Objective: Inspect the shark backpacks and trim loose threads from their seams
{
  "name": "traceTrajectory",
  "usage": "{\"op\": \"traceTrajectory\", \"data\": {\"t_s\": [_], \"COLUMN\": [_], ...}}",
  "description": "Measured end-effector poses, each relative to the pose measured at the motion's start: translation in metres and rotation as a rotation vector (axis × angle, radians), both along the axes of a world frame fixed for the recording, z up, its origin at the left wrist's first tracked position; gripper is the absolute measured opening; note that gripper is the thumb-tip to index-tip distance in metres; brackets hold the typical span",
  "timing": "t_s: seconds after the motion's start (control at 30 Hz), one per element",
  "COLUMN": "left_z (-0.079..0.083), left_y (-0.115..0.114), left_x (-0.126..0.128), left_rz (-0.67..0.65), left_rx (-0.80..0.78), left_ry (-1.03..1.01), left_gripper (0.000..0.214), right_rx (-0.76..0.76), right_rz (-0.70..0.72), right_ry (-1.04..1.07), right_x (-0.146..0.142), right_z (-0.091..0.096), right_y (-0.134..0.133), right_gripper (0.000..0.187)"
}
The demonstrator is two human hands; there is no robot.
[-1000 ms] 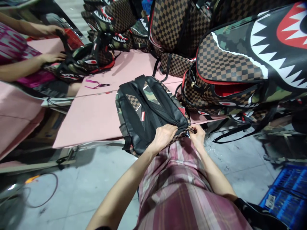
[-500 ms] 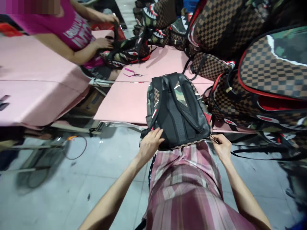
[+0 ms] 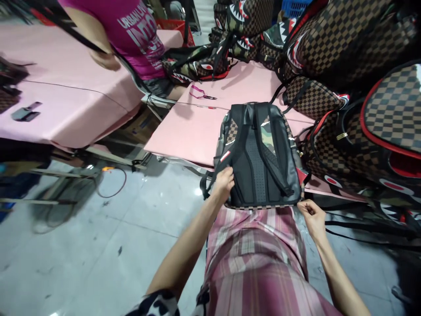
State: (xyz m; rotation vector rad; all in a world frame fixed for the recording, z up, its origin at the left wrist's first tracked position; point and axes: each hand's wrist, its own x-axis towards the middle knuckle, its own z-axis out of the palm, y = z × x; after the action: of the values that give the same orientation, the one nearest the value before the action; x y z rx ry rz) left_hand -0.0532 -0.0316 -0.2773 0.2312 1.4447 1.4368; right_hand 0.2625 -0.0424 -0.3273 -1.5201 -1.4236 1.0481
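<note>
A black-backed backpack (image 3: pixel 255 162) with camouflage and brown check sides lies straps up on the pink table edge, its bottom towards me. My left hand (image 3: pixel 224 182) is closed at its lower left side, fingers curled round the lower part of the shoulder strap (image 3: pixel 235 147). At the lower right corner, my right hand (image 3: pixel 312 216) is closed in a pinch. A small dark thing shows between those fingers, too little of it to name. A red tag (image 3: pixel 301 175) sticks out on the bag's right side.
Check and shark-face backpacks (image 3: pixel 345 149) are heaped on the right. Pink-handled pliers (image 3: pixel 204 93) lie on the pink table (image 3: pixel 184 131). A co-worker in a magenta shirt (image 3: pixel 138 39) is at the far left, near another shark-face bag (image 3: pixel 197 66). A black strap (image 3: pixel 371 226) hangs at right.
My left hand has gone from lying over the bag's lower left corner to curling at the strap. My right hand stays at the right corner. The co-worker's arm has swung left, away from the bag.
</note>
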Motion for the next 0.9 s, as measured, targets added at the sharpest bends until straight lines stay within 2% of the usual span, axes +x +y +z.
{"op": "traceTrajectory", "data": {"t_s": [0.1, 0.17, 0.27, 0.33, 0.4, 0.47, 0.53, 0.6, 0.67, 0.7, 0.73, 0.8, 0.83, 0.9], "left_z": [-0.003, -0.008, -0.016, -0.02, -0.019, -0.015, -0.008, 0.002, 0.014, 0.018, 0.022, 0.023, 0.02, 0.012], "left_y": [-0.044, -0.073, -0.099, -0.102, -0.098, -0.095, -0.097, -0.101, -0.102, -0.098, -0.091, -0.068, -0.054, -0.026], "left_x": [0.015, 0.024, 0.031, 0.032, 0.031, 0.03, 0.026, 0.016, 0.0, -0.01, -0.019, -0.033, -0.038, -0.041], "left_rz": [-0.172, -0.312, -0.592, -0.623, -0.587, -0.596, -0.682, -0.842, -0.948, -0.914, -0.824, -0.525, -0.424, -0.364], "left_rx": [-0.028, -0.086, -0.244, -0.384, -0.436, -0.376, -0.29, -0.207, -0.162, -0.155, -0.157, -0.182, -0.188, -0.203], "left_ry": [-0.137, -0.137, -0.189, -0.237, -0.21, -0.109, 0.055, 0.25, 0.469, 0.587, 0.705, 0.891, 0.936, 0.981], "left_gripper": [0.025, 0.028, 0.035, 0.041, 0.045, 0.044, 0.039, 0.032, 0.027, 0.025, 0.023, 0.028, 0.036, 0.051], "right_rx": [-0.04, -0.076, -0.114, -0.126, -0.131, -0.141, -0.129, -0.093, -0.056, -0.044, -0.032, 0.011, 0.039, 0.088], "right_rz": [-0.015, -0.045, -0.066, -0.048, -0.001, 0.105, 0.213, 0.195, 0.095, 0.068, 0.082, 0.172, 0.217, 0.277], "right_ry": [-0.007, -0.031, -0.063, -0.084, -0.106, -0.137, -0.184, -0.233, -0.259, -0.259, -0.248, -0.213, -0.2, -0.255], "right_x": [0.01, 0.019, 0.027, 0.028, 0.029, 0.033, 0.041, 0.045, 0.039, 0.03, 0.017, -0.019, -0.04, -0.081], "right_z": [-0.005, -0.01, -0.015, -0.014, -0.009, -0.001, 0.011, 0.026, 0.043, 0.051, 0.059, 0.071, 0.075, 0.076], "right_y": [-0.009, -0.018, -0.029, -0.032, -0.029, -0.021, -0.011, 0.002, 0.018, 0.028, 0.04, 0.065, 0.079, 0.105], "right_gripper": [0.022, 0.023, 0.026, 0.028, 0.029, 0.029, 0.027, 0.027, 0.031, 0.033, 0.036, 0.042, 0.045, 0.049]}}
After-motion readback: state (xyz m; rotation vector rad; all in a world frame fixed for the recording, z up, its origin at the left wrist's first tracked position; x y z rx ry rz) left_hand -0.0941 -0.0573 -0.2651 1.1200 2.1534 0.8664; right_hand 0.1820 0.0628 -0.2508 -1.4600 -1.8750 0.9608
